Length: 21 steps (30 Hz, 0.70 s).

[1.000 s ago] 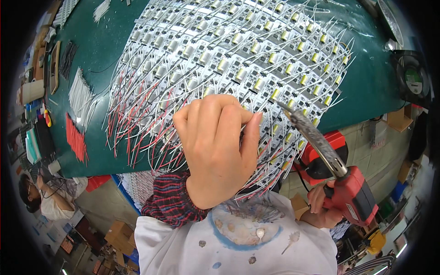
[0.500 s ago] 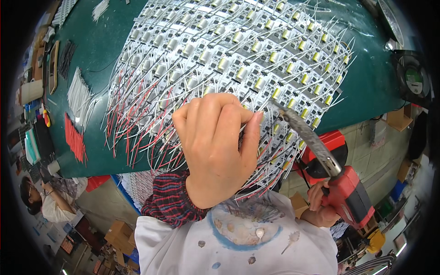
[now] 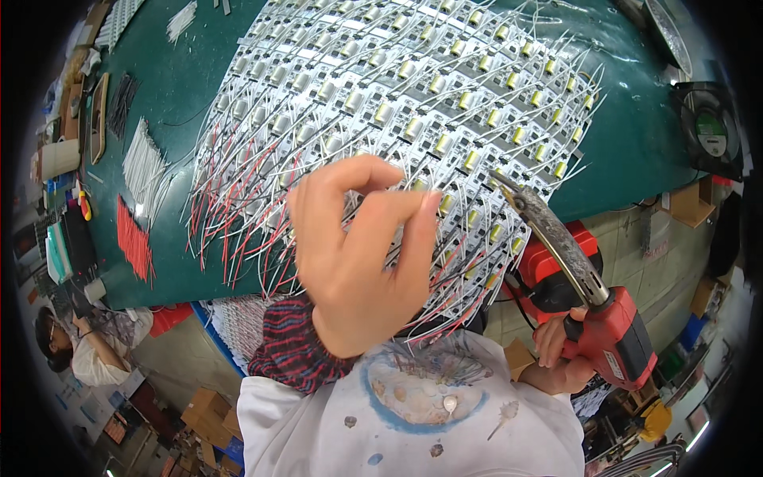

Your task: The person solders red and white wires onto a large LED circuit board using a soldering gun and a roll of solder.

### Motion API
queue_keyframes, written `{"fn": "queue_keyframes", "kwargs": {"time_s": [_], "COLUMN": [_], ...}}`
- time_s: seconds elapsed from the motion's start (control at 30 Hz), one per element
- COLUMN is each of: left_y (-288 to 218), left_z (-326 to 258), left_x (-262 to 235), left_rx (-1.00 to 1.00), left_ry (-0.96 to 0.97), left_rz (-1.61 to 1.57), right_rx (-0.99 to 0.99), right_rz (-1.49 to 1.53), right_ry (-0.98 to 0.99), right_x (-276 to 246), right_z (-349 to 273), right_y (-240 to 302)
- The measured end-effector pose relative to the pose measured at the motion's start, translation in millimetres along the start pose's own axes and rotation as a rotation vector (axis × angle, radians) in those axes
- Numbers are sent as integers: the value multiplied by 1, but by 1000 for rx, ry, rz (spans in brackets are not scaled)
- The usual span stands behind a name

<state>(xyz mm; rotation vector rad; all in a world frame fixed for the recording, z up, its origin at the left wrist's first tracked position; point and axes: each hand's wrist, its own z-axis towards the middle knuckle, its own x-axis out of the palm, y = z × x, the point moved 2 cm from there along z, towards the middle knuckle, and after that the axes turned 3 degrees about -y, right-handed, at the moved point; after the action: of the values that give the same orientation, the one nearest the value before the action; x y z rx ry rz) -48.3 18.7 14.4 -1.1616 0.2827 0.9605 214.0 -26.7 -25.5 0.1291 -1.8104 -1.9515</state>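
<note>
My left hand [image 3: 362,258] hovers over the lower middle of a sheet of white circuit boards [image 3: 366,87]. Thumb and forefinger press together at the tips; whatever they pinch, if anything, is too small to make out. Rows of yellow-sided and silvery cylindrical parts cover the boards, and white, black and red wires stick out of them. My right hand [image 3: 556,358] is closed round the grip of a red and black soldering gun [image 3: 620,338]. Its long metal barrel slants up and left, with the tip just over the boards, right of my left fingers.
On the green table [image 3: 187,79] at left lie bundles of white wires [image 3: 143,167], red wires [image 3: 133,238] and black wires [image 3: 121,103]. A black fan [image 3: 711,131] stands at the right edge. Another person [image 3: 99,342] sits at lower left.
My left hand has shifted slightly left and its fingers have loosened somewhat, the other fingers lifting. The soldering gun's tip has moved a little right, away from my left fingers.
</note>
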Motion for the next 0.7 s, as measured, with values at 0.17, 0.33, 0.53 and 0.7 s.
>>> {"fn": "queue_keyframes", "kwargs": {"time_s": [0.17,0.33,0.53,0.7], "left_y": [-5,-4,-4,-4], "left_z": [-9,-11,-12,-13], "left_x": [9,13,16,16], "left_rx": [82,76,85,87], "left_ry": [156,155,137,127], "left_rz": [-24,6,30,32], "right_rx": [-9,-13,-22,-30], "right_rz": [6,8,18,29], "right_ry": [41,70,117,152], "right_x": [-2,-5,-13,-30], "right_z": [-6,-11,-14,-14], "right_y": [2,1,-5,-20]}}
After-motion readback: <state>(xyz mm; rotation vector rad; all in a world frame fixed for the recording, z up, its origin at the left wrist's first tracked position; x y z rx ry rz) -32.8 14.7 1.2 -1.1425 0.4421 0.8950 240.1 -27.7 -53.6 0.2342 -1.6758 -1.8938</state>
